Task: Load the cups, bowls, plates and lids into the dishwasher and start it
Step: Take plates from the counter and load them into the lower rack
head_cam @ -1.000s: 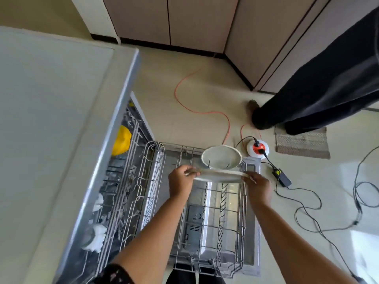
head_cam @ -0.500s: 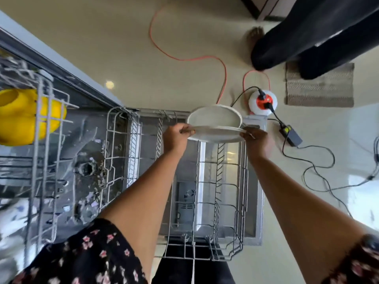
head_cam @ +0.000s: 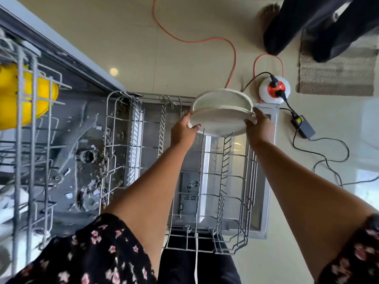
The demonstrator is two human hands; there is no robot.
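Observation:
A white plate (head_cam: 217,123) is tilted over the far end of the pulled-out lower rack (head_cam: 207,181), its lower rim among the tines. My left hand (head_cam: 182,132) grips its left rim and my right hand (head_cam: 259,126) grips its right rim. A second white plate (head_cam: 222,99) stands on edge just behind it at the rack's far end. A yellow bowl (head_cam: 22,95) sits in the upper rack (head_cam: 30,140) at the left. The rest of the lower rack holds no dishes.
The open dishwasher door (head_cam: 264,181) lies flat under the rack. An orange cord (head_cam: 205,41), a white cord reel (head_cam: 274,89) and black cables with an adapter (head_cam: 302,127) lie on the floor to the right. Another person's legs (head_cam: 307,23) stand by a mat (head_cam: 336,76).
I have leaned over the rack and the view has tipped down. Both hands have tilted the plate from nearly flat to steeper and lowered it to the tines.

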